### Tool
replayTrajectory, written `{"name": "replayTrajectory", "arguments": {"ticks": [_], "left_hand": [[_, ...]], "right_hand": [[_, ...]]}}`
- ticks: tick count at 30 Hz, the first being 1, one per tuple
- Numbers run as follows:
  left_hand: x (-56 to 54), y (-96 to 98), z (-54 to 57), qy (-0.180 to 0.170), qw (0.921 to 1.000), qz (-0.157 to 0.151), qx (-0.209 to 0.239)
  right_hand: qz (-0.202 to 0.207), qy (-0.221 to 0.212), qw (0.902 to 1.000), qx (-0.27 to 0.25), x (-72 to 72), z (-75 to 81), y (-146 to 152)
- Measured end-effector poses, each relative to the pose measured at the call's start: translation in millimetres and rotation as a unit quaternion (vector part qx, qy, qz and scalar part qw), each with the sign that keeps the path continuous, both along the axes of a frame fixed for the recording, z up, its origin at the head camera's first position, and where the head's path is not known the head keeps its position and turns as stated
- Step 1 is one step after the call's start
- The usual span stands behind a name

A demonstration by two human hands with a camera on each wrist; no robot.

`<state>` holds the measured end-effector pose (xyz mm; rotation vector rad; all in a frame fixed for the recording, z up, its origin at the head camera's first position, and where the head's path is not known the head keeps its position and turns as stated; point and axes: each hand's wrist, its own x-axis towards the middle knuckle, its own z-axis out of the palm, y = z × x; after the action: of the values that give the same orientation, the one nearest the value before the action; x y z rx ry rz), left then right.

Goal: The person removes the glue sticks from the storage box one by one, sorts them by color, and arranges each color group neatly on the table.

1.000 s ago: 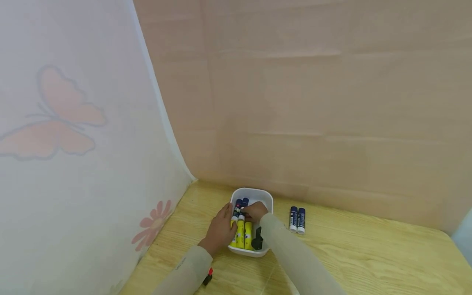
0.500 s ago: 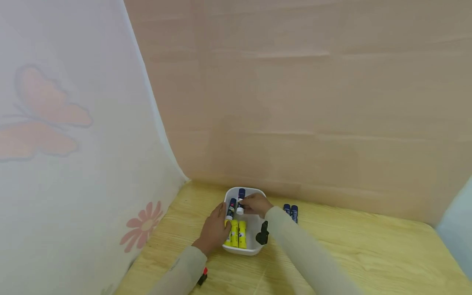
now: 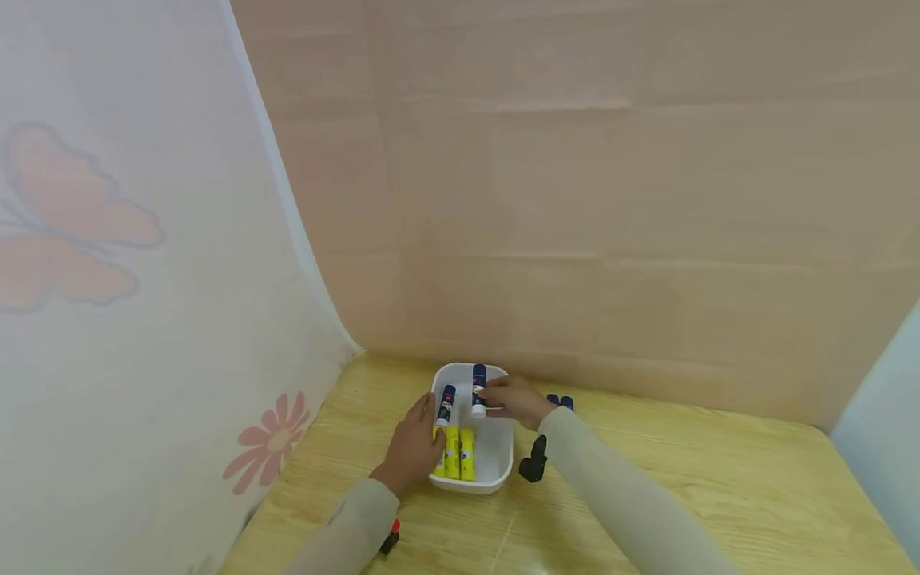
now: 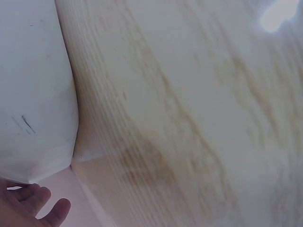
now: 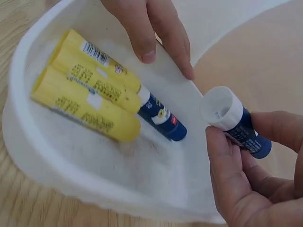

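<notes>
My right hand (image 3: 519, 401) pinches a navy glue stick (image 3: 479, 377) between thumb and fingers, above the far part of a white plastic tub (image 3: 496, 479). In the right wrist view its white end (image 5: 222, 108) faces the camera. My left hand (image 3: 411, 449) holds the tub's left rim, thumb inside and fingers along the outside. A second navy glue stick (image 3: 446, 403) lies in the tub beside that hand. Several yellow tubes (image 3: 467, 454) lie side by side in the near half; the leftmost is partly covered by my left thumb.
Two more navy sticks (image 3: 567, 402) lie on the wood-grain table (image 3: 690, 463) right of the tub, mostly hidden behind my right sleeve. Brown paper (image 3: 546, 239) covers the wall behind. A pale sheet with a butterfly and flower (image 3: 278, 441) hangs at left.
My right hand has lifted the navy glue stick from beside the other one in the tub and moved it to the right. My left hand stays at the rim. The head view has shifted slightly.
</notes>
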<state>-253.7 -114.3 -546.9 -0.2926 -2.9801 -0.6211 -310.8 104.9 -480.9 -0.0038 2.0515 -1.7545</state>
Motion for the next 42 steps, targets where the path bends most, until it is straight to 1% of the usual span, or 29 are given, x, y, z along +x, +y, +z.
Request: {"name": "replayTrajectory", "arguments": {"ticks": [5, 8, 12, 15, 22, 26, 29, 34, 39, 42], "left_hand": [[1.2, -0.3, 0.3, 0.004, 1.0, -0.001, 0.0], [1.2, -0.3, 1.2, 0.01, 0.9999, -0.006, 0.004], [0.8, -0.9, 2.1, 0.009, 0.9999, -0.009, 0.006], [0.3, -1.6, 1.9, 0.009, 0.9999, -0.009, 0.004], [-2.7, -3.0, -2.3, 0.004, 1.0, -0.005, 0.003], [-2.2, -3.6, -5.5, -0.002, 1.0, -0.001, 0.004], [-1.8, -3.0, -4.6, -0.008, 1.0, 0.001, 0.005], [-3.2, -1.2, -1.2, -0.012, 0.9998, 0.006, 0.013], [-3.6, -1.0, 0.2, -0.012, 0.9996, 0.004, 0.024], [-3.6, -0.2, 1.2, -0.015, 0.9996, 0.002, 0.024]], "right_hand": [[-0.003, 0.014, 0.9998, -0.015, 4.1, 3.6, 18.0], [0.004, 0.025, 0.9991, -0.034, 4.5, 3.8, 33.3], [0.021, 0.037, 0.998, -0.047, 2.4, -2.3, 56.8], [0.024, 0.038, 0.9982, -0.041, 2.3, -7.0, 73.5], [-0.027, 0.023, 0.9993, -0.014, 7.3, -10.7, 107.6], [-0.033, 0.015, 0.9993, -0.01, 15.1, -12.5, 124.6], [-0.033, 0.01, 0.9994, -0.005, 19.9, -18.5, 138.4], [-0.048, 0.001, 0.9989, -0.001, 21.9, -26.9, 159.5], [-0.052, -0.005, 0.9985, 0.015, 27.7, -28.3, 171.5], [-0.062, -0.007, 0.9979, 0.02, 30.8, -31.3, 175.5]]}}
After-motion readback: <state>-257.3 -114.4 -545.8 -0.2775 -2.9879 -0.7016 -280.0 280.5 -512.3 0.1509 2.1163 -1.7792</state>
